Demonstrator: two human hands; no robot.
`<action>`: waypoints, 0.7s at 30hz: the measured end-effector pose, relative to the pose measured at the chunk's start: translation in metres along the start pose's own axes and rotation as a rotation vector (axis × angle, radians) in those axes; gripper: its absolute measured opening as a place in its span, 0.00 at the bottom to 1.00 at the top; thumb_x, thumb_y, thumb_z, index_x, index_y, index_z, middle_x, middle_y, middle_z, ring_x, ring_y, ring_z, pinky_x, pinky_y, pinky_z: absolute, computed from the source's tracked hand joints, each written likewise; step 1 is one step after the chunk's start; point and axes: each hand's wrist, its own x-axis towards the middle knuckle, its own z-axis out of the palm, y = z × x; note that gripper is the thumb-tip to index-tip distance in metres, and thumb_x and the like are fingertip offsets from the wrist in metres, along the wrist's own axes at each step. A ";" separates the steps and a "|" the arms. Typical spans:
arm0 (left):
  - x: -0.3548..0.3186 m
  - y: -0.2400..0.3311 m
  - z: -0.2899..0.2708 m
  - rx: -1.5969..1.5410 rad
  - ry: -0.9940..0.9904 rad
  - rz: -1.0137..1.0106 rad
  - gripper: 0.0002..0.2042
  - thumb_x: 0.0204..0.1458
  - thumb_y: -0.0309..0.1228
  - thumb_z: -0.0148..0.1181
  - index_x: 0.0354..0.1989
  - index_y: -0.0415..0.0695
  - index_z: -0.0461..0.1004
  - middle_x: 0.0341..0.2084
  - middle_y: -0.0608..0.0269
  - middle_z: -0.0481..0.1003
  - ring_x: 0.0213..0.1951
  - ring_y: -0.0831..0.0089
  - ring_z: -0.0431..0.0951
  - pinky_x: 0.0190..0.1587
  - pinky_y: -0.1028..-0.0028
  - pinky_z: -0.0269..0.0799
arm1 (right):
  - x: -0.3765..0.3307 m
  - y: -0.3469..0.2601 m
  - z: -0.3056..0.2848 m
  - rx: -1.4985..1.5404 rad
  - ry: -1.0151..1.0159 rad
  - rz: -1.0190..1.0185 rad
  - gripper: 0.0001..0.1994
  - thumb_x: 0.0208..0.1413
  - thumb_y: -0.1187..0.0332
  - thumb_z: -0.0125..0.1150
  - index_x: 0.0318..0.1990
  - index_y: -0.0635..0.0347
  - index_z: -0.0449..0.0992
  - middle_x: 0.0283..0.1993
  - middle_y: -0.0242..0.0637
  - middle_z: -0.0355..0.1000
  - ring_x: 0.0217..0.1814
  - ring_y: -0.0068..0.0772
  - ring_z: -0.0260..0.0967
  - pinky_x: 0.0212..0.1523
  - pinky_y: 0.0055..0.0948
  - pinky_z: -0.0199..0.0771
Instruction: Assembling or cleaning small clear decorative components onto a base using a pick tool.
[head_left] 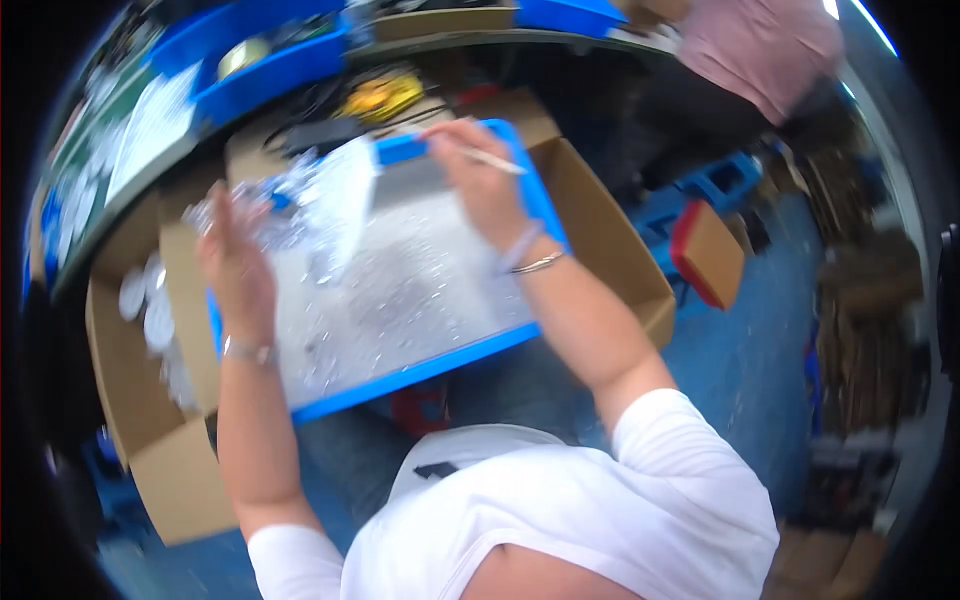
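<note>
A blue tray (400, 380) with a pale, whitish bottom sits in front of me, strewn with small clear pieces (390, 285). At its left side, my left hand (238, 265) grips a crumpled clear plastic bag (345, 200), fingers pointing up; blur hides part of the hold. The bag leans over the tray's far left part. My right hand (485, 190) is over the tray's far right corner, with a thin whitish stick (495, 160) between its fingers. What the stick is exactly, I cannot make out.
Open cardboard boxes flank the tray; the left box (125, 380) holds round whitish pieces, and the right box (600, 220) is partly under the tray. Beyond lie a yellow object (385, 95) with black cables and a blue bin (270, 85). A person in pink (760, 50) stands far right.
</note>
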 end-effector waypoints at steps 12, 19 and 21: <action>-0.013 0.034 0.026 0.339 -0.314 0.313 0.12 0.38 0.27 0.62 0.11 0.39 0.66 0.13 0.69 0.62 0.16 0.85 0.58 0.17 0.85 0.48 | -0.003 -0.016 -0.003 0.420 -0.043 0.231 0.16 0.54 0.58 0.42 0.21 0.59 0.66 0.17 0.31 0.61 0.18 0.18 0.58 0.20 0.15 0.60; -0.011 0.032 0.025 0.415 -0.362 0.394 0.12 0.36 0.27 0.64 0.11 0.38 0.66 0.14 0.68 0.63 0.17 0.84 0.59 0.17 0.85 0.50 | -0.002 -0.017 -0.002 0.266 -0.034 0.212 0.20 0.54 0.54 0.39 0.18 0.58 0.66 0.16 0.31 0.61 0.17 0.18 0.58 0.18 0.15 0.59; -0.013 0.033 0.028 0.436 -0.359 0.420 0.12 0.35 0.27 0.64 0.11 0.38 0.67 0.14 0.68 0.63 0.17 0.84 0.60 0.17 0.85 0.50 | -0.002 -0.017 -0.001 0.244 -0.038 0.224 0.20 0.54 0.54 0.40 0.19 0.58 0.66 0.16 0.31 0.61 0.17 0.18 0.58 0.18 0.15 0.59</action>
